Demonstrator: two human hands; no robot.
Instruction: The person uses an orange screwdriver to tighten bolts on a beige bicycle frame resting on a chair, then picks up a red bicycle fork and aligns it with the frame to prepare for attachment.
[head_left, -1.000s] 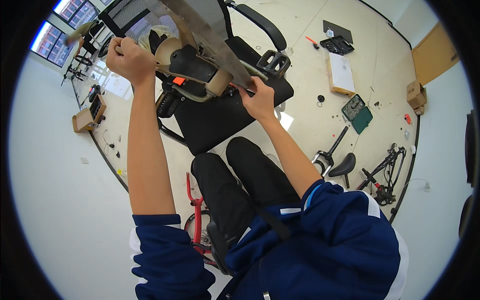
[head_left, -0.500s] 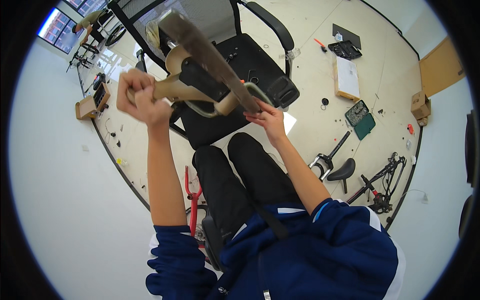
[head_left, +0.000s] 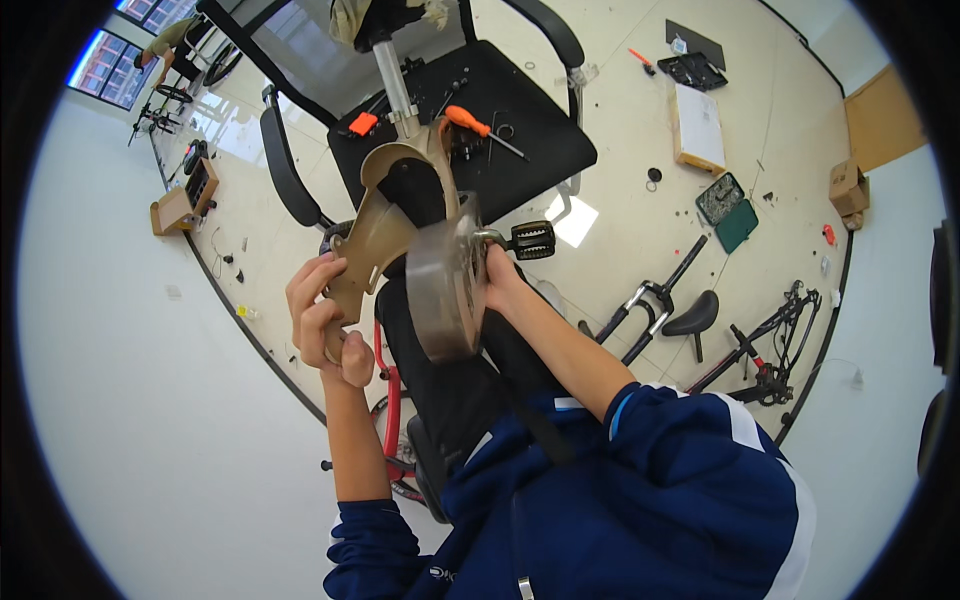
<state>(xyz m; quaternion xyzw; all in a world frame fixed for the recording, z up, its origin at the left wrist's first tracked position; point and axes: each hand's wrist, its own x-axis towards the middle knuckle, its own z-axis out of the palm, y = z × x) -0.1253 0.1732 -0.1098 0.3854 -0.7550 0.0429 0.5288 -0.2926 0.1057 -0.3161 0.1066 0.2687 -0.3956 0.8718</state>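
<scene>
Frame (head_left: 385,240), tan, clamped in L hand (head_left: 325,315); R hand (head_left: 501,282) against gray wheel (head_left: 437,295) nr blk pedal (head_left: 533,240), fingers hidden, can't tell grip. Orange-handled screwdriver (head_left: 470,122) on chair seat (head_left: 555,150).

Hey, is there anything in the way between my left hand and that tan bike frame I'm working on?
Nothing visible is: your left hand is right on the lower end of the tan frame. The orange-handled screwdriver lies away from that hand, on the black chair seat.
</scene>
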